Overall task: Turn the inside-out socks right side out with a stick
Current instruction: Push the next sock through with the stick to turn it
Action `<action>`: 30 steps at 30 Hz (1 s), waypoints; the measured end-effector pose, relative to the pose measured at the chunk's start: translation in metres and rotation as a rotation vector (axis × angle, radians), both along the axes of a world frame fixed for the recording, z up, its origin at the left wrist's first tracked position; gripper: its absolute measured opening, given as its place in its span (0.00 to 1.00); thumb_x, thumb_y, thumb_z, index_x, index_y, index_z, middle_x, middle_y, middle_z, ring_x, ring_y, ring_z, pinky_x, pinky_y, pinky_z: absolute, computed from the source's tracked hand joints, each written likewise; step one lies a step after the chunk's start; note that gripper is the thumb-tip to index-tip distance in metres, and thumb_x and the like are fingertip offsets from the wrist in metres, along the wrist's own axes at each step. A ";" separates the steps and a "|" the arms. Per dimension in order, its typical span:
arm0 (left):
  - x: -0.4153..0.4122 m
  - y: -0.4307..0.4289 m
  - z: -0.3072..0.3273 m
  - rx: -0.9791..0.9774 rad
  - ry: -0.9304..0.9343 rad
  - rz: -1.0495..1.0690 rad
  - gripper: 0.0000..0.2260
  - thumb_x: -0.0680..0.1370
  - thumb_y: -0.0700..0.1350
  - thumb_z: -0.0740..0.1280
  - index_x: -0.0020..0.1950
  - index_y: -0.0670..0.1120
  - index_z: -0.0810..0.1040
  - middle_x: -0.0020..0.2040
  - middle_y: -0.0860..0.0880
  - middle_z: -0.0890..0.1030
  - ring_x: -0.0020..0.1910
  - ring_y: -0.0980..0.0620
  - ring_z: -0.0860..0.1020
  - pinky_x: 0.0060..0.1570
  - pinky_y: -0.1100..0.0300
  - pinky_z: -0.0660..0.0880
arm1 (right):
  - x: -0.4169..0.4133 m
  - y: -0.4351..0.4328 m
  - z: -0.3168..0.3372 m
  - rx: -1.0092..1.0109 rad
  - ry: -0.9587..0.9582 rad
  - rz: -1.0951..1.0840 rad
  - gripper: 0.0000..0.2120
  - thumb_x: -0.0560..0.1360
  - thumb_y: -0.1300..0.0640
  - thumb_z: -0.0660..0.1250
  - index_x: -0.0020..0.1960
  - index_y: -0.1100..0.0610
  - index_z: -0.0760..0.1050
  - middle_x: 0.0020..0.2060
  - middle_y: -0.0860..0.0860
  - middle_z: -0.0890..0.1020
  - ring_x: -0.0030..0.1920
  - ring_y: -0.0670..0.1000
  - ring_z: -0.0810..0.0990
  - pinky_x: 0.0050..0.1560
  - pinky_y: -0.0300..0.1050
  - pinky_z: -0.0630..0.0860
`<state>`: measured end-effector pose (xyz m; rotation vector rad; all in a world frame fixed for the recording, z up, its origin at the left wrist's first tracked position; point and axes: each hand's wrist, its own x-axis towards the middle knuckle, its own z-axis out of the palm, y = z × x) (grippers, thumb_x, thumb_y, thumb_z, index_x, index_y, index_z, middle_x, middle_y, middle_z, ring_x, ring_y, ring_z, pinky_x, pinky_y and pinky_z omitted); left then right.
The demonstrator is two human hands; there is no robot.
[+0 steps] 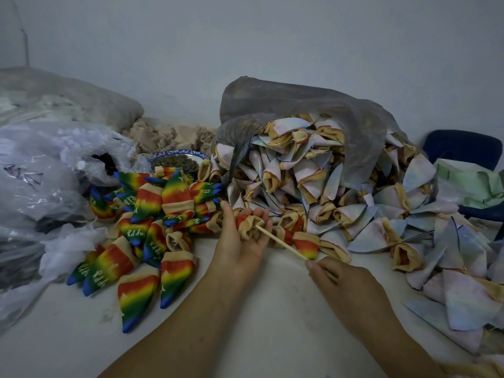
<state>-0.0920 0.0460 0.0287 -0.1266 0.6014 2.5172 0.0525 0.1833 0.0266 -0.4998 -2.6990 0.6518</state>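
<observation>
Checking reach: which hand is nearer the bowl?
Left. The left hand, gripping a sock, is in front and right of the bowl; the right hand, holding the stick, lies farther right and nearer the camera.

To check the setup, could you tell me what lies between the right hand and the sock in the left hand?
In the head view, the stick spans that stretch, from the right hand into the cuff of the sock.

You're at a bulk sock-work bench in a small workshop: a mesh sack (300,105) spills inside-out socks (294,170) over the white table (259,309), rainbow socks (152,211) heap at your left, and stuffed plastic bags (41,173) crowd the bare wall (245,36).
</observation>
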 end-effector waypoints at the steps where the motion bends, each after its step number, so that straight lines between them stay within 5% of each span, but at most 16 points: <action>1: -0.001 0.000 -0.001 -0.005 0.004 -0.005 0.30 0.66 0.63 0.69 0.56 0.40 0.79 0.42 0.44 0.85 0.46 0.47 0.86 0.43 0.53 0.83 | 0.000 0.000 -0.001 0.020 -0.015 0.005 0.17 0.76 0.36 0.55 0.31 0.40 0.67 0.25 0.45 0.73 0.31 0.42 0.73 0.29 0.36 0.64; 9: 0.000 0.003 -0.003 -0.184 0.150 -0.006 0.18 0.76 0.60 0.66 0.42 0.45 0.78 0.37 0.47 0.82 0.41 0.50 0.85 0.44 0.55 0.82 | -0.001 0.002 -0.003 0.061 0.001 0.006 0.15 0.75 0.35 0.54 0.32 0.36 0.66 0.27 0.44 0.75 0.32 0.42 0.74 0.31 0.36 0.66; 16: 0.008 0.008 -0.003 -0.299 0.324 -0.014 0.17 0.77 0.56 0.67 0.39 0.43 0.79 0.37 0.44 0.81 0.42 0.48 0.82 0.46 0.55 0.80 | -0.003 0.001 -0.005 0.116 0.012 -0.004 0.19 0.76 0.35 0.52 0.42 0.45 0.75 0.30 0.47 0.78 0.35 0.45 0.77 0.37 0.43 0.73; 23: 0.015 0.016 -0.008 -0.537 0.515 0.052 0.20 0.83 0.49 0.61 0.34 0.52 0.85 0.40 0.45 0.85 0.46 0.48 0.84 0.56 0.51 0.79 | 0.000 0.001 -0.002 0.043 0.012 -0.002 0.18 0.76 0.36 0.54 0.35 0.44 0.72 0.27 0.47 0.76 0.32 0.44 0.75 0.35 0.43 0.72; 26: 0.019 0.019 -0.006 -0.526 0.511 0.047 0.20 0.83 0.49 0.61 0.35 0.50 0.84 0.40 0.43 0.85 0.46 0.46 0.85 0.51 0.54 0.81 | -0.001 -0.001 -0.003 0.038 0.039 0.015 0.17 0.77 0.37 0.56 0.32 0.42 0.69 0.26 0.47 0.76 0.31 0.45 0.75 0.35 0.43 0.72; 30: 0.024 0.020 0.000 -0.450 0.451 -0.007 0.18 0.83 0.50 0.60 0.37 0.45 0.78 0.38 0.40 0.85 0.44 0.42 0.85 0.42 0.57 0.82 | -0.002 -0.005 0.000 -0.013 0.068 0.025 0.17 0.75 0.36 0.55 0.40 0.42 0.78 0.31 0.47 0.80 0.34 0.44 0.77 0.37 0.43 0.74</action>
